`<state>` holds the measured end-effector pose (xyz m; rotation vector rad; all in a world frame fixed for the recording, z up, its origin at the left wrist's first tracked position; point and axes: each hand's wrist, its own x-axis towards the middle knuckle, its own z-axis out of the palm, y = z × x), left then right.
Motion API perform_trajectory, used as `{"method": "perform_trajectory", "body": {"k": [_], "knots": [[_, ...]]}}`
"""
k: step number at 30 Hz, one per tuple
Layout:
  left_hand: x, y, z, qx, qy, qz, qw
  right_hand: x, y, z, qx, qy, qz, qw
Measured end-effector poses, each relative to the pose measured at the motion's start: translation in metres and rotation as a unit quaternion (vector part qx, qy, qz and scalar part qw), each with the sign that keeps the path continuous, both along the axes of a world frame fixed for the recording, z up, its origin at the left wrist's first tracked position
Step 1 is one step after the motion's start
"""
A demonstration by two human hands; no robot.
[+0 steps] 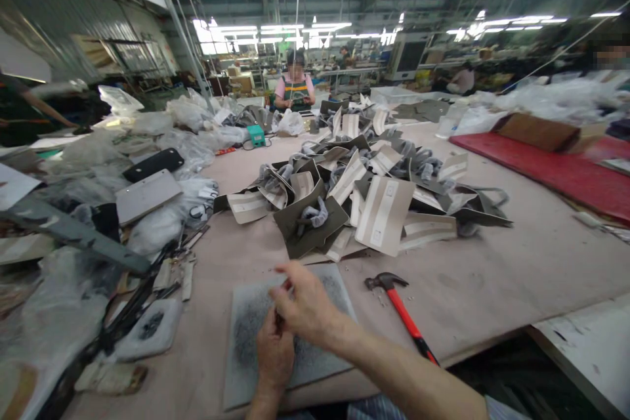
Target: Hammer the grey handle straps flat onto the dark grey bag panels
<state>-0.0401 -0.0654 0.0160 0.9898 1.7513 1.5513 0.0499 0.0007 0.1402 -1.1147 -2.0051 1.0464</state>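
Over a grey rectangular slab (319,357) with a dark, worn middle, my two hands meet. My left hand (276,351) is closed, fingers curled upward, and whatever it holds is hidden. Touching it from above and the right, my right hand (308,302) has its thumb and fingers bent together in a pinch, one finger raised; anything between them is too small to make out. To the right of the slab lies a claw hammer (401,308) with a red and black handle, its head pointing away from me.
Beyond the slab is a heap of dark grey panels (384,213) with pale strips and wrapped loops. Plastic bags, tools and a tray of small dark parts (150,328) crowd the left. A red sheet (541,161) lies at right. A person (294,88) works across the table.
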Motion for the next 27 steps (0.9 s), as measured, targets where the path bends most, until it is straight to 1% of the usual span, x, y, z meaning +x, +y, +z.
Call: {"method": "perform_trajectory", "body": {"k": [1, 2, 3, 4, 6, 8, 9, 12, 15, 17, 19, 21, 23, 24, 25, 26, 27], "knots": [[-0.001, -0.001, -0.002, -0.006, -0.007, -0.011, 1.0, 0.01, 0.026, -0.002, 0.06, -0.035, -0.048, 0.996], [-0.001, -0.002, -0.003, -0.013, -0.018, -0.022, 1.0, 0.02, 0.052, -0.004, 0.119, -0.074, -0.08, 0.987], [-0.002, -0.002, -0.004, -0.022, -0.029, -0.028, 0.999, 0.029, 0.078, -0.006, 0.169, -0.129, -0.096, 0.972], [-0.001, -0.002, -0.004, -0.029, -0.039, -0.031, 0.998, 0.038, 0.102, -0.008, 0.208, -0.195, -0.106, 0.953], [-0.001, -0.002, -0.005, -0.035, -0.048, -0.031, 0.998, 0.051, 0.14, -0.012, 0.258, -0.325, -0.091, 0.905], [0.0, -0.002, -0.005, -0.036, -0.048, -0.027, 0.998, 0.057, 0.164, -0.013, 0.277, -0.402, -0.059, 0.871], [0.0, -0.002, -0.006, -0.034, -0.046, -0.027, 0.998, 0.059, 0.173, -0.012, 0.281, -0.419, -0.04, 0.862], [-0.001, -0.002, -0.007, -0.031, -0.043, -0.028, 0.998, 0.058, 0.187, -0.006, 0.299, -0.428, 0.005, 0.853], [-0.001, -0.002, -0.008, -0.028, -0.039, -0.032, 0.998, 0.058, 0.191, 0.008, 0.337, -0.421, 0.057, 0.84], [-0.001, -0.002, -0.007, -0.028, -0.035, -0.035, 0.998, 0.062, 0.189, 0.023, 0.397, -0.388, 0.074, 0.828], [-0.001, -0.002, -0.005, -0.031, -0.034, -0.038, 0.998, 0.068, 0.182, 0.042, 0.466, -0.329, 0.052, 0.82], [0.0, -0.002, -0.003, -0.035, -0.035, -0.036, 0.998, 0.078, 0.167, 0.061, 0.507, -0.257, -0.003, 0.823], [0.0, -0.002, -0.001, -0.037, -0.035, -0.034, 0.998, 0.089, 0.142, 0.073, 0.504, -0.183, -0.059, 0.842], [0.0, -0.002, -0.001, -0.037, -0.036, -0.034, 0.998, 0.094, 0.126, 0.075, 0.485, -0.146, -0.086, 0.858], [0.0, -0.002, -0.001, -0.037, -0.035, -0.033, 0.998, 0.098, 0.107, 0.074, 0.448, -0.111, -0.109, 0.88], [0.0, -0.002, -0.001, -0.036, -0.034, -0.033, 0.998, 0.102, 0.087, 0.068, 0.39, -0.081, -0.126, 0.908], [0.0, -0.002, -0.001, -0.035, -0.034, -0.032, 0.998, 0.104, 0.066, 0.057, 0.313, -0.055, -0.136, 0.938]]}}
